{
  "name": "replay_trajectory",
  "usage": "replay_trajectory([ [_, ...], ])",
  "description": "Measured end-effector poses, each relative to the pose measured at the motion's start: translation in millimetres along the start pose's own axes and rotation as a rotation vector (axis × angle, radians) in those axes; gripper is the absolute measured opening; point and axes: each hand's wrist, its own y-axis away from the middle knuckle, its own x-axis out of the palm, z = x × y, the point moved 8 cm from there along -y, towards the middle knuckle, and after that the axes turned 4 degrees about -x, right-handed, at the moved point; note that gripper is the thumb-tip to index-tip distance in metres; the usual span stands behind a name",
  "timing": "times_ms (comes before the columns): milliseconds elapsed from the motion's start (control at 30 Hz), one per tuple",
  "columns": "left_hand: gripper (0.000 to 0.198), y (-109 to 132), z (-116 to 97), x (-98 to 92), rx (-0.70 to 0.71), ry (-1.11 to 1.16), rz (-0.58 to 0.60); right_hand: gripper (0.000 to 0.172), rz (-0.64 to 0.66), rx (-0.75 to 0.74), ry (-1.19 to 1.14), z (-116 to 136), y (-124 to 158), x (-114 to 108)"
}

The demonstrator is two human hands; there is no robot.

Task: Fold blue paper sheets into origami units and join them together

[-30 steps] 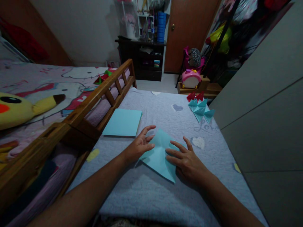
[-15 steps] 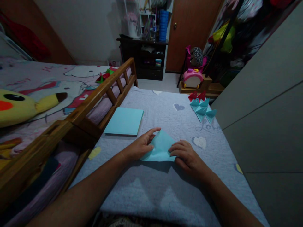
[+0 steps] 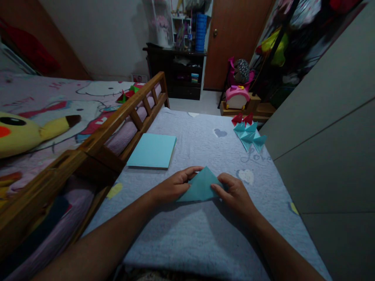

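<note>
A light-blue sheet of origami paper [image 3: 202, 187], folded into a triangle with its peak pointing away from me, is between my hands just above the bed. My left hand [image 3: 177, 185] grips its left side, thumb on the near face and fingers behind. On the right side, my right hand [image 3: 234, 191] pinches the paper between thumb and fingers. A flat stack of light-blue paper squares [image 3: 152, 151] lies beyond my left hand. Folded blue paper pieces [image 3: 248, 134] stand at the far right, with red folded pieces [image 3: 242, 118] just behind them.
A wooden bed rail [image 3: 125, 127] runs along the left, with a yellow plush toy [image 3: 26, 134] on the other bed past it. A pale cabinet side [image 3: 328, 156] borders the bed on the right. The patterned sheet [image 3: 187, 242] covers the surface below my hands.
The paper's loose upper layer has come down into a flatter, neater triangle. My right hand has gone from fingers resting over the paper to a pinch at its right side.
</note>
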Motion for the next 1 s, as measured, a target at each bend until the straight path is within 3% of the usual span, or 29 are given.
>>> replay_trajectory([
  [133, 0.040, -1, -4, -10.5, -0.009, -0.040, -0.109, 0.022, -0.043, 0.016, 0.010, -1, -1, 0],
  [267, 0.046, -2, -6, -5.5, -0.021, -0.053, -0.039, 0.018, -0.045, 0.022, 0.001, -1, -1, 1],
  [333, 0.039, -3, -5, -4.7, -0.028, -0.096, -0.043, 0.016, -0.044, 0.042, -0.013, -2, -1, 1],
  [500, 0.025, -6, 1, -12.1, -0.085, -0.160, -0.186, 0.005, -0.067, 0.106, -0.119, -5, 0, 3],
  [700, 0.028, -8, 2, -14.0, -0.101, -0.228, -0.246, 0.046, -0.026, 0.208, -0.213, -11, 0, 8],
  [867, 0.029, -8, -1, -12.6, -0.087, -0.271, -0.259, 0.024, 0.038, 0.249, -0.236, -13, -1, 12],
  [1000, 0.028, -7, -2, -12.5, -0.089, -0.306, -0.272, 0.029, 0.017, 0.268, -0.218, -12, -1, 10],
])
